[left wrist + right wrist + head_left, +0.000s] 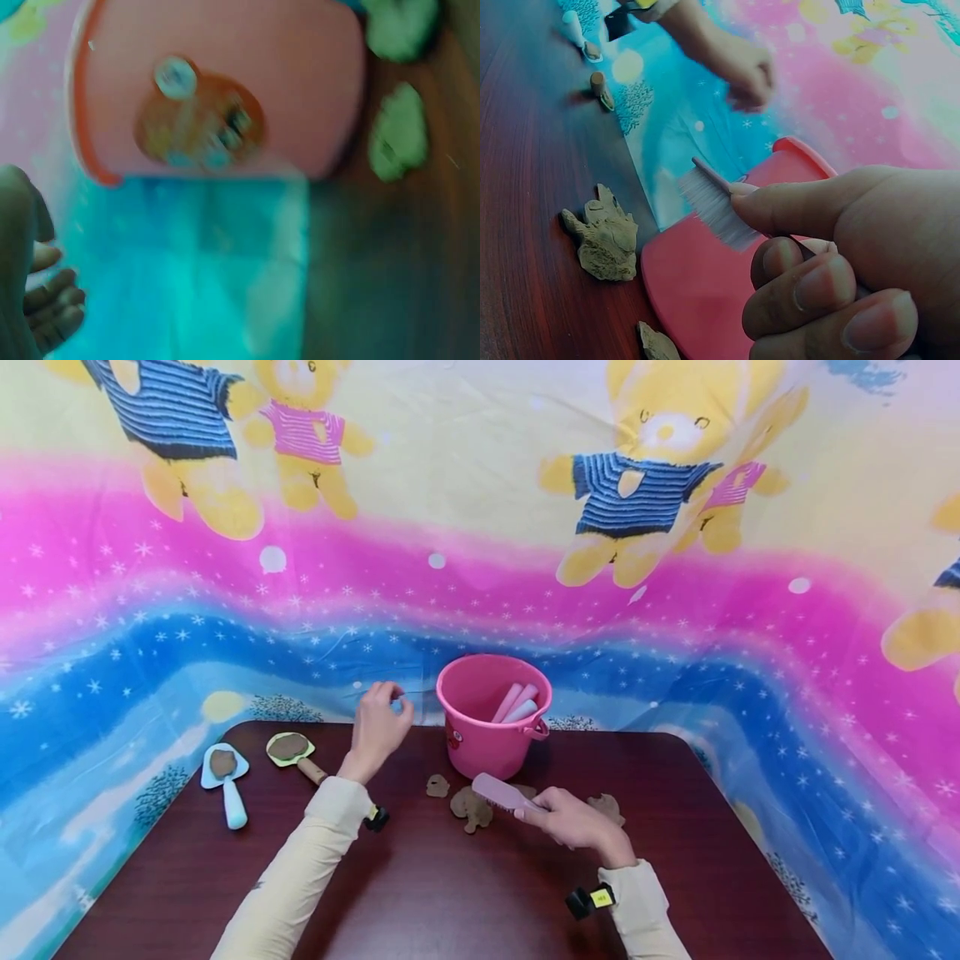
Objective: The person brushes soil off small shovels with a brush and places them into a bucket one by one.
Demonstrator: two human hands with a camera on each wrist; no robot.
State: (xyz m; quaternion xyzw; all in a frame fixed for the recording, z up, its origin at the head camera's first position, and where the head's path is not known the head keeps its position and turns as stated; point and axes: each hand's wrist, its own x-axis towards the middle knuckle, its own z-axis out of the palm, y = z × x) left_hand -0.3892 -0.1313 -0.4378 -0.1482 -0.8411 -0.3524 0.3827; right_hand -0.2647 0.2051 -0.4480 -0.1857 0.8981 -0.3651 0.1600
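My right hand [573, 818] grips a small brush [504, 793] by its handle, thumb along the top. White bristles of the brush [724, 210] show in the right wrist view. My left hand [377, 724] is raised left of the pink bucket [487, 745], fingers loosely bent and holding nothing visible. In the left wrist view, part of the left hand [49, 307] appears at the edge, apart from the bucket [300, 90]. Below the brush lies an irregular brown lump [471, 810], with a smaller brown piece [437, 787] beside it.
Pink and pale handles [516, 703] stick up inside the bucket. At the left of the dark table [450, 902] lie a pale blue toy shovel [235, 806] and a green-rimmed tool [311, 770], both bearing brown material. Another brown lump [606, 808] sits beyond my right hand.
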